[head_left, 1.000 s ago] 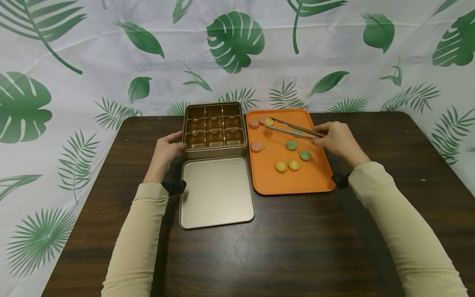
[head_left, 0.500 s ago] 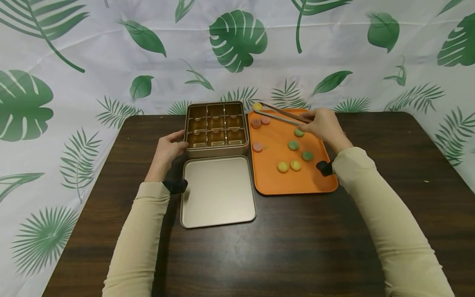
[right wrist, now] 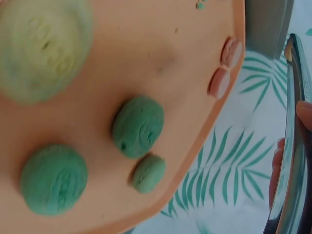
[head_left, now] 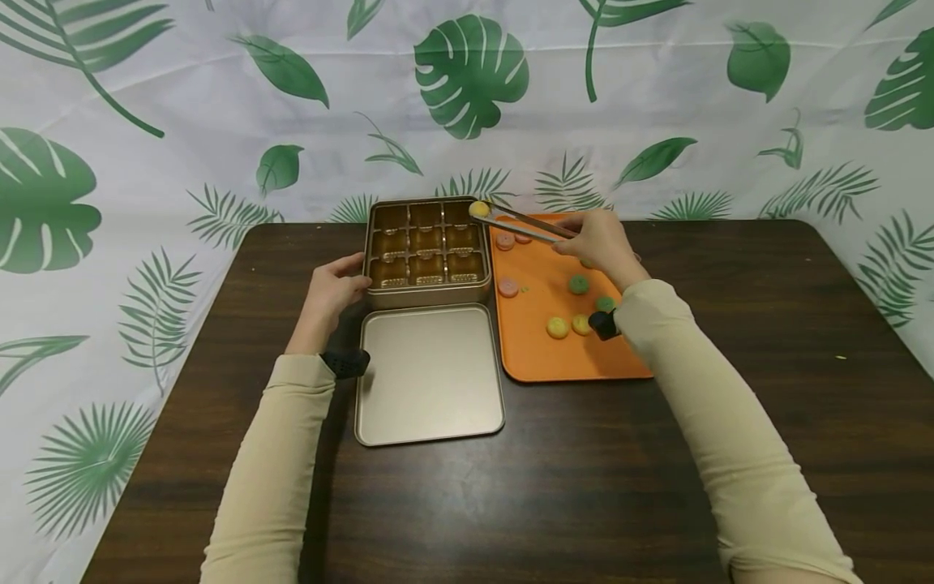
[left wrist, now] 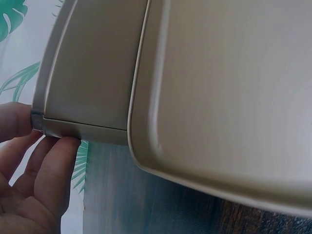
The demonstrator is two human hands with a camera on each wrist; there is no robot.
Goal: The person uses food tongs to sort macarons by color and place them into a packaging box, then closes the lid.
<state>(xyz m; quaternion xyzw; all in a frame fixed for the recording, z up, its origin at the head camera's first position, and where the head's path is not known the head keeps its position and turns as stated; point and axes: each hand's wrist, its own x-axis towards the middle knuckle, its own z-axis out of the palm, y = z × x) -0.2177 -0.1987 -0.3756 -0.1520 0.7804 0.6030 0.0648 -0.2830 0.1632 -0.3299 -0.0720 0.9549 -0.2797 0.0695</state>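
Note:
Tongs [head_left: 527,224] in my right hand [head_left: 600,242] pinch a yellow macaron [head_left: 479,209] over the back right corner of a gold tin [head_left: 430,297]. A brown insert [head_left: 426,240] with several compartments fills the tin. My left hand [head_left: 332,296] touches the tin's left side near the front corner; in the left wrist view its fingertips [left wrist: 66,146] lie against the tin wall. An orange tray [head_left: 540,357] to the right bears pink macarons [head_left: 508,287], green macarons [head_left: 579,284] and yellow macarons [head_left: 558,328]. The right hand and sleeve hide part of the tray.
A flat gold lid [head_left: 430,377] lies in front of the tin, beside the tray. All of it stands on a dark wooden table [head_left: 554,478]. Behind the table hangs a white leaf-print cloth [head_left: 336,105].
My right hand has lifted the yellow macaron with the tongs and carried it left, from the tray to the tin's back right corner. The left hand keeps its place on the tin.

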